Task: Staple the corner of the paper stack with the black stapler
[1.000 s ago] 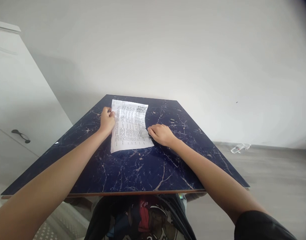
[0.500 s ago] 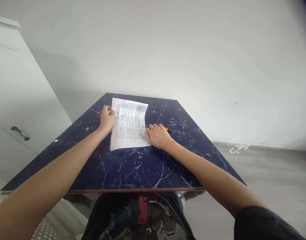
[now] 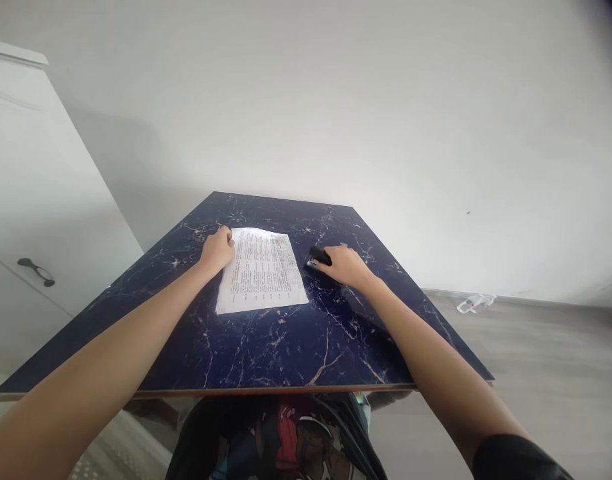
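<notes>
Printed paper sheets (image 3: 263, 273) lie on the dark blue marbled table (image 3: 266, 353), with slight creases. My left hand (image 3: 219, 251) pinches their left edge near the upper corner. To the right of the paper, my right hand (image 3: 349, 265) is closed around a black stapler (image 3: 320, 255). The stapler's front end points left toward the paper, with a small gap between them. My right hand covers the stapler's rear part.
A white cabinet (image 3: 46, 200) with a dark handle (image 3: 36, 272) stands at the left. Behind the table rises a pale wall (image 3: 311, 100). A clear plastic wrapper (image 3: 475, 303) lies on the grey floor (image 3: 526, 360) to the right.
My right hand has left the paper's right edge, moved right and taken hold of the stapler. The paper now lies flatter and a little lower in view, still in my left hand.
</notes>
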Demonstrator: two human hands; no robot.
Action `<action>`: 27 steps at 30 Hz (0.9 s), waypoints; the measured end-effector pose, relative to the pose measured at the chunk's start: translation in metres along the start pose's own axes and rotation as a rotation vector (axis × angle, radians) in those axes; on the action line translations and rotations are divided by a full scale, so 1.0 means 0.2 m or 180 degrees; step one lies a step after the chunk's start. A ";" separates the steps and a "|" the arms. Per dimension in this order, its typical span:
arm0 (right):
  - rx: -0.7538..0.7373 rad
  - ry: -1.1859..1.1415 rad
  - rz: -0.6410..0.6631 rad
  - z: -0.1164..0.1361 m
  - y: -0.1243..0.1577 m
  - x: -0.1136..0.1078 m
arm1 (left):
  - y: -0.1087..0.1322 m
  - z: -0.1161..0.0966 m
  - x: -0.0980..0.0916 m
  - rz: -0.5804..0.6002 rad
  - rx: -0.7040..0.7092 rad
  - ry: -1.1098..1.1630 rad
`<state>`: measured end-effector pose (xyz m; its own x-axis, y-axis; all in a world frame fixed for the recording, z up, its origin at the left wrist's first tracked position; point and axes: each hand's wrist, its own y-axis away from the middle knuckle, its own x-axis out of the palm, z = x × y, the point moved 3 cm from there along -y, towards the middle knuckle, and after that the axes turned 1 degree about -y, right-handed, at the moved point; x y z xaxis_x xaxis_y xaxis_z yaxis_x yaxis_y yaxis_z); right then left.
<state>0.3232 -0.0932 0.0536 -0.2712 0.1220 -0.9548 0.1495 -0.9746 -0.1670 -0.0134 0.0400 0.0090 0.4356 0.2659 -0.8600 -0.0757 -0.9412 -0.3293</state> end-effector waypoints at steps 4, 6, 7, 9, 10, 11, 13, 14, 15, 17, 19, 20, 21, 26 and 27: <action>0.0412 -0.0946 -0.0313 0.04 0.00 0.00 | 0.00 -0.01 0.02 0.0277 -0.0166 -0.0462; 0.0171 -0.1443 0.0097 0.15 0.00 0.05 | 0.00 -0.02 0.03 0.0412 -0.0238 -0.0408; -0.0021 -0.1509 0.0289 0.21 0.00 0.08 | 0.00 -0.02 0.04 0.0486 -0.0235 -0.0366; -0.0409 -0.1320 0.0442 0.33 0.00 0.13 | 0.00 -0.03 0.04 0.0579 -0.0209 -0.0312; -0.0539 -0.1169 0.0476 0.38 0.01 0.15 | 0.00 -0.04 0.04 0.0586 -0.0212 -0.0299; -0.0607 -0.1019 0.0498 0.42 0.01 0.16 | 0.01 -0.04 0.04 0.0571 -0.0231 -0.0286; -0.0602 -0.0782 0.0539 0.47 0.05 0.18 | 0.01 -0.04 0.04 0.0524 -0.0291 -0.0251; -0.0557 -0.0697 0.0541 0.47 0.08 0.18 | 0.01 -0.04 0.04 0.0501 -0.0320 -0.0233; -0.0503 -0.0634 0.0526 0.47 0.12 0.17 | 0.02 -0.04 0.04 0.0479 -0.0346 -0.0218; -0.0374 -0.0578 0.0503 0.43 0.22 0.13 | 0.03 -0.04 0.04 0.0458 -0.0374 -0.0197; -0.0191 -0.0623 0.0535 0.36 0.34 0.09 | 0.04 -0.05 0.04 0.0473 -0.0382 -0.0194; -0.0065 -0.0665 0.0563 0.32 0.39 0.07 | 0.04 -0.06 0.03 0.0502 -0.0384 -0.0201; 0.0084 -0.0702 0.0577 0.27 0.45 0.05 | 0.05 -0.07 0.03 0.0531 -0.0383 -0.0210; 0.0817 -0.0782 0.0467 0.05 0.64 0.01 | 0.05 -0.08 0.02 0.0581 -0.0388 -0.0260; 0.0823 -0.0823 0.0441 0.02 0.65 0.00 | 0.05 -0.08 0.03 0.0583 -0.0394 -0.0244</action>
<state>0.3389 -0.2208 0.0321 -0.5008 -0.0334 -0.8649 -0.0341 -0.9977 0.0583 0.0024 0.0281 0.0074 0.3550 0.0989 -0.9296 -0.0345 -0.9923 -0.1188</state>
